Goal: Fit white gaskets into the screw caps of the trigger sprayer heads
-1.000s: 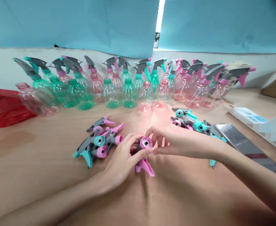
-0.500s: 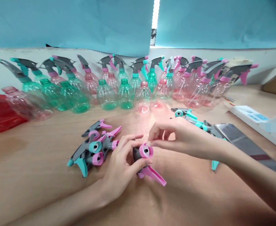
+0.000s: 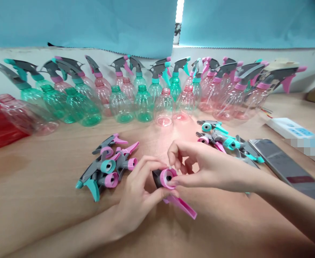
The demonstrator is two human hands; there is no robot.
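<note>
My left hand [image 3: 140, 195] holds a trigger spray head [image 3: 156, 178] with a grey body, a pink trigger and a pink collar [image 3: 167, 178]. The collar's opening faces up toward me, showing a white ring round a dark hole. My right hand [image 3: 189, 166] closes on the collar, thumb at its rim and index fingertip at the upper edge. A tiny pale bit shows by that fingertip; I cannot tell what it is. Left of my hands lies a pile of loose spray heads [image 3: 109, 166] with pink and turquoise parts. More loose spray heads [image 3: 219, 138] lie behind my right wrist.
Clear pink and green bottles stand along the wall, some with spray heads fitted, others with open necks, such as a green bottle [image 3: 143, 105]. A red bag [image 3: 1, 129] lies far left. At right are a phone [image 3: 286, 168] and a white power strip [image 3: 289, 127].
My right hand has come down, its thumb now at the collar's rim instead of above it. The spray head has shifted slightly right and down in my left hand.
</note>
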